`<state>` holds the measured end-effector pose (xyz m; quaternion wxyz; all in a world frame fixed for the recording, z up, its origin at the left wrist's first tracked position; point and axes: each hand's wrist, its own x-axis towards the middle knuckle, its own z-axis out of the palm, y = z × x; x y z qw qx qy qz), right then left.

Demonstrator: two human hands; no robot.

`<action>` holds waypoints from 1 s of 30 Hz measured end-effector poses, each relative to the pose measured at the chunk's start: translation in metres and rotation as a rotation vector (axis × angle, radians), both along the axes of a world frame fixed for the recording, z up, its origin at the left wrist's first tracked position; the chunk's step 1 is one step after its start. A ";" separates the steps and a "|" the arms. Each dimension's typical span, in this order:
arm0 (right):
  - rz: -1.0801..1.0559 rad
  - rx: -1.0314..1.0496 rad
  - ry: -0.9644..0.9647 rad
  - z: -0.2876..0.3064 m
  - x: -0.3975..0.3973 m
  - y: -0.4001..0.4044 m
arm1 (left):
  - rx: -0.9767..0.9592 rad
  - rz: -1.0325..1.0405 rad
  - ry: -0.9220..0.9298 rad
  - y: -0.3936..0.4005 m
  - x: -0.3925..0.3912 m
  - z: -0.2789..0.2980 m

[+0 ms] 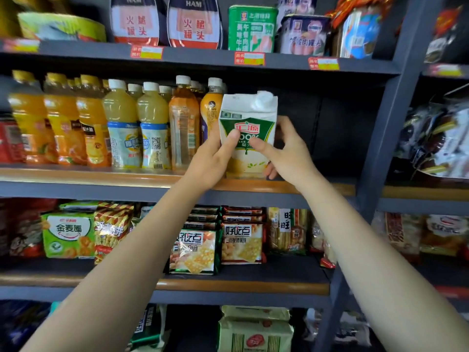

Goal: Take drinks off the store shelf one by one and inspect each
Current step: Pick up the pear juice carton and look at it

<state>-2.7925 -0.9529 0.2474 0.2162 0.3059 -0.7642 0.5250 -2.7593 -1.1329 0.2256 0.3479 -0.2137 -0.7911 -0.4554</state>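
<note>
Gripping one carton, two hands.

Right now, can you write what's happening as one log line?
step: inspect drink | held: juice carton, upright | left hand: grips carton | right hand: grips carton | place: at drinks shelf, beside bottles

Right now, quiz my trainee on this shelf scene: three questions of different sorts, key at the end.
1. True or false: both hands hold the juice carton.
2. Which is nearest the carton's left side? A) orange-label bottle B) green tin C) cracker packs
3. Fill in: the carton's cap is ____.

Key: 1 true, left hand and right hand grip it, thumbs in front; 2 A; 3 white.
</note>
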 end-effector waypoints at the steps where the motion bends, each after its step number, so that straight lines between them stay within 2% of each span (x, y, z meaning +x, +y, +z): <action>1: 0.006 -0.007 0.009 -0.002 0.003 0.000 | 0.009 0.025 -0.009 0.002 -0.001 0.000; 4: 0.025 -0.075 0.024 -0.008 0.010 0.003 | -0.009 0.076 0.005 0.008 0.003 0.002; 8: 0.062 -0.188 0.098 0.000 0.022 0.011 | -0.062 0.064 0.136 0.021 0.026 0.022; 12: 0.128 -0.301 0.192 0.018 0.045 0.017 | -0.018 0.019 0.266 0.039 0.058 0.043; 14: 0.153 -0.417 0.170 0.022 0.059 0.018 | 0.016 -0.039 0.264 0.047 0.068 0.044; 17: 0.134 -0.496 -0.015 0.008 0.074 0.018 | 0.120 -0.077 0.166 0.057 0.082 0.028; 20: 0.115 -0.479 -0.164 -0.032 0.079 0.021 | 0.271 -0.155 -0.018 0.065 0.089 -0.019; 23: 0.082 -0.359 -0.283 -0.088 0.086 0.027 | 0.545 -0.171 -0.305 0.067 0.093 -0.077; 25: 0.044 -0.249 -0.389 -0.129 0.092 0.029 | 0.657 -0.124 -0.417 0.071 0.097 -0.114; 27: 0.014 -0.213 -0.508 -0.168 0.096 0.031 | 0.727 -0.086 -0.512 0.077 0.104 -0.145; 30: 0.036 -0.279 -0.726 -0.215 0.101 0.035 | 0.749 -0.052 -0.672 0.085 0.112 -0.187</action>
